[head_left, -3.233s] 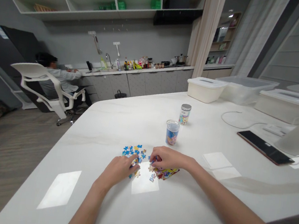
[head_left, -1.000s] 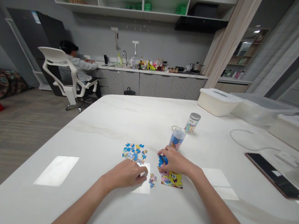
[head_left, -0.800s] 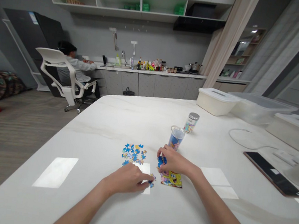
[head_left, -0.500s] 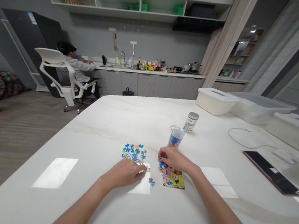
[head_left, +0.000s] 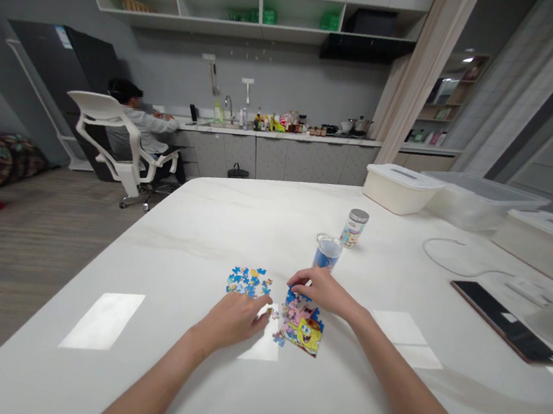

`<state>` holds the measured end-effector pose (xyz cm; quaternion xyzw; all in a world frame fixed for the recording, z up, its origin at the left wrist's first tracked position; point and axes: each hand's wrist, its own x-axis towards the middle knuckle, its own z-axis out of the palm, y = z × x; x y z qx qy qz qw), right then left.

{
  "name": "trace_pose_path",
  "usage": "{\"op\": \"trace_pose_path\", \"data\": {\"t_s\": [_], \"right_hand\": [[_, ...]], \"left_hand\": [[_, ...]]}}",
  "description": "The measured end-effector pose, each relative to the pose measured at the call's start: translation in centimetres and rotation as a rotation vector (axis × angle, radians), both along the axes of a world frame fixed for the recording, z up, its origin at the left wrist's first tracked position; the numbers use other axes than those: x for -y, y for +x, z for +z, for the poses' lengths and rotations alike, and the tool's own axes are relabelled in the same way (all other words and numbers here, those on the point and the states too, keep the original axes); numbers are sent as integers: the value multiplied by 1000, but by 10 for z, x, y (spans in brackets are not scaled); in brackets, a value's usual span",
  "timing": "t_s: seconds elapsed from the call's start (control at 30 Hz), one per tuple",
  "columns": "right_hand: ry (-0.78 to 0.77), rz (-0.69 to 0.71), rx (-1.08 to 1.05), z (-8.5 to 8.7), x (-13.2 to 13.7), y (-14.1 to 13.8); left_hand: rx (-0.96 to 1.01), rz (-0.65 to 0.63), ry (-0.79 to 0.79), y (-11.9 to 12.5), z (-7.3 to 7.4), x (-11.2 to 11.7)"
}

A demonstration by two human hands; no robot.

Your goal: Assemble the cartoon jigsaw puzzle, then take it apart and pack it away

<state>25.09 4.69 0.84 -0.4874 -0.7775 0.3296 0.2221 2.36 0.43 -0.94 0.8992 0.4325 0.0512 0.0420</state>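
Observation:
A partly joined jigsaw puzzle (head_left: 305, 331) with a yellow cartoon face lies tilted on the white table. My right hand (head_left: 319, 287) is at its upper edge, fingers curled and pinching near its top left corner; the fingertips partly hide that corner. To the left, my left hand (head_left: 235, 316) rests low over the table, index finger and thumb apart. Just beyond those fingertips lies a small loose puzzle piece (head_left: 273, 313). Another loose piece (head_left: 278, 339) touches or nearly touches the puzzle's lower left side. Several blue loose pieces (head_left: 247, 279) lie spread behind my left hand, which covers some.
Behind my right hand stands a clear-topped blue cup (head_left: 327, 250), with a silver-lidded printed can (head_left: 354, 228) farther back. A phone (head_left: 501, 322), a white cable (head_left: 451, 259) and storage boxes (head_left: 402, 190) occupy the right side. A person (head_left: 143, 125) sits beyond the table.
The joined puzzle has slid left and turned clockwise, close to the loose pieces. My right hand has shifted slightly left with it. My left index finger has lifted away from the thumb.

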Motion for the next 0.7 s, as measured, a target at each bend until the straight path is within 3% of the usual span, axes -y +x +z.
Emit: {"op": "trace_pose_path", "data": {"t_s": [0.13, 0.37, 0.5, 0.6, 0.7], "right_hand": [[-8, 14, -119, -2, 1, -6], [-106, 59, -303, -12, 6, -20], [-197, -2, -427, -16, 4, -24], [-230, -116, -515, -19, 0, -24], [-241, -136, -532, -21, -2, -23]], "left_hand": [[219, 115, -130, 6, 3, 3], [662, 242, -537, 15, -5, -1], [757, 256, -597, 17, -11, -5], [787, 273, -615, 17, -7, -6], [785, 303, -607, 15, -3, -8]]}}
